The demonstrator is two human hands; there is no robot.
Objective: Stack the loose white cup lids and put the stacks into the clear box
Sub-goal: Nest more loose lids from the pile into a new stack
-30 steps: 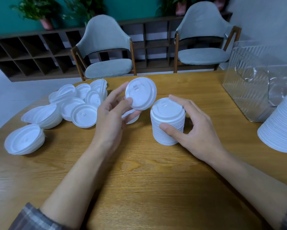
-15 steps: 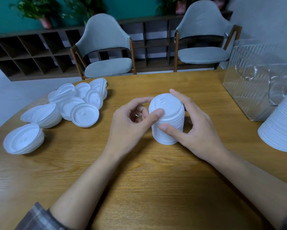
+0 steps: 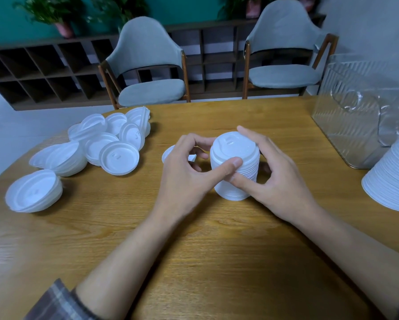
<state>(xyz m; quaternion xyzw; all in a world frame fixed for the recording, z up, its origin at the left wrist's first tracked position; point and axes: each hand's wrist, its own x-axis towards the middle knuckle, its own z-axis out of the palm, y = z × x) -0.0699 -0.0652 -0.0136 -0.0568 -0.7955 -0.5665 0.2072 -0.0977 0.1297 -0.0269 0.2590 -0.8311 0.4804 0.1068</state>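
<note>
At the middle of the table (image 3: pixel 193 250), grips a short stack of lids (image 3: pixel 234 179) upright between both hands. With the left hand (image 3: pixel 187 174), pinches the topmost lid at its rim, thumb on the near side and curled fingers behind. With the right hand (image 3: pixel 277 181), wraps thumb and fingers round the body of the stack, steadying it on the wood. Looks like seating one more lid onto that stack.

As for progress: seems well short of done. Near the clear box (image 3: pixel 355 116), at the right edge, a taller stack (image 3: pixel 392 179), standing on the table and not inside. Within the box, no white stack, as far as can be told through the ribbed walls.

Off to the left, a heap of loose lids (image 3: pixel 115 144), some nested in small bunches. Nearest the table's left edge, one shallow clump (image 3: pixel 33 191). Just behind the left hand, a single lid (image 3: pixel 168 153), partly hidden.

Left to do, by this judgement: work through the heap, finish the stacking, then carry every stack across into the box.
</note>
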